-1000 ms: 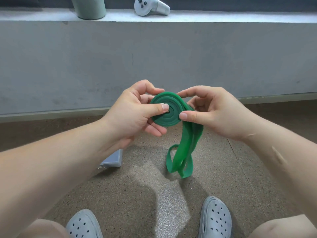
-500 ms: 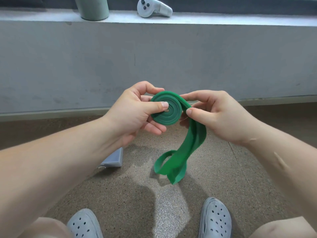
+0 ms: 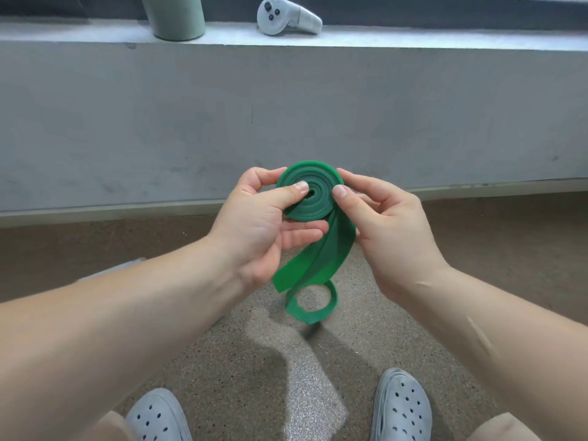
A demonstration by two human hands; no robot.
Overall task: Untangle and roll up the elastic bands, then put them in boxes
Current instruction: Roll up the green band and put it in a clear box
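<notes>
A green elastic band (image 3: 313,203) is held up in front of me, most of it wound into a flat coil. My left hand (image 3: 257,224) pinches the coil, thumb on its face near the centre hole and fingers behind it. My right hand (image 3: 385,227) holds the coil's right edge, thumb on the front, where the loose part leaves it. The unrolled tail (image 3: 310,281) hangs below the coil and ends in a small loop above the floor.
A grey box (image 3: 109,270) lies on the speckled floor, mostly hidden behind my left forearm. A grey wall with a ledge faces me; on the ledge stand a pale green cylinder (image 3: 173,15) and a white controller (image 3: 286,17). My two grey clogs (image 3: 401,405) are at the bottom.
The coil has grown and turned, taking up more band. The hanging tail is shorter and has swung, its end now a small loop. Both hands shifted slightly right.
</notes>
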